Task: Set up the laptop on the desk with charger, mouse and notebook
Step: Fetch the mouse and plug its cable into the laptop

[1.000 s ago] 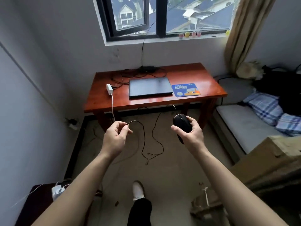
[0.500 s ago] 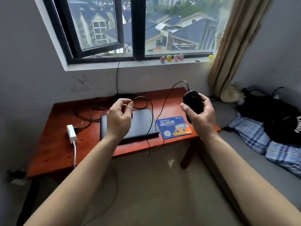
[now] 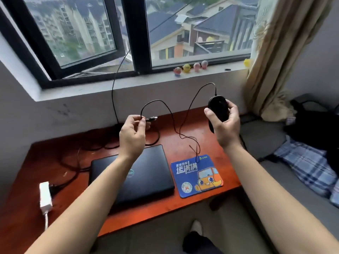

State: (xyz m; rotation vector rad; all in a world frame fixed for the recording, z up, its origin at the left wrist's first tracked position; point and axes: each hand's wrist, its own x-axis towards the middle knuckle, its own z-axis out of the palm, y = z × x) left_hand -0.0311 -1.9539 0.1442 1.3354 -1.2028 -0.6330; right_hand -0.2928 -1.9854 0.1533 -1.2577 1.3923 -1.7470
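Head view: the right hand [image 3: 226,129] is curled around a black mouse [image 3: 218,107], held up over the desk's [image 3: 31,180] far right corner. The left hand [image 3: 132,134] pinches the mouse's cable [image 3: 190,103] just behind its USB plug [image 3: 153,118]. The slack drops to the far edge of a blue pad [image 3: 197,176] printed "运满满" with an orange cartoon truck. A closed black laptop [image 3: 146,173] lies left of the pad, its round logo half hidden by the forearm. A white charger [image 3: 45,196] lies near the desk's left edge.

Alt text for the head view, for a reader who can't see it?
Right hand grips a black mouse above the desk; left hand pinches its cable near the USB plug. Below lie a closed laptop and a blue mouse pad.
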